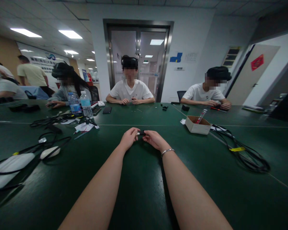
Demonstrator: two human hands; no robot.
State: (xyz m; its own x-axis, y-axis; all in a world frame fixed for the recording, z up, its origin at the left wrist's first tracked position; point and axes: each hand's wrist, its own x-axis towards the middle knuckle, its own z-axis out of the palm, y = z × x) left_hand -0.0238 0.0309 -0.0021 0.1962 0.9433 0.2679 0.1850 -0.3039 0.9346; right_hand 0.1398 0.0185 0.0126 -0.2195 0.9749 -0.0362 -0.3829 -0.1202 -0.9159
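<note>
Over the middle of the green table point(144, 179), a small dark object point(141, 133) with a light metallic left end spans the gap between my hands. My left hand point(129, 138) pinches its light end, and my right hand point(154, 139) holds the dark end, fingers closed round it. A silver bracelet point(168, 151) circles my right wrist. What exactly the object is cannot be made out, as my fingertips cover both ends.
Black cables, papers and a white mouse point(50, 152) lie at left, near two water bottles point(86, 105). To the right are a small open box point(198, 126) and a coiled black cable point(250, 158). Several people sit across the table.
</note>
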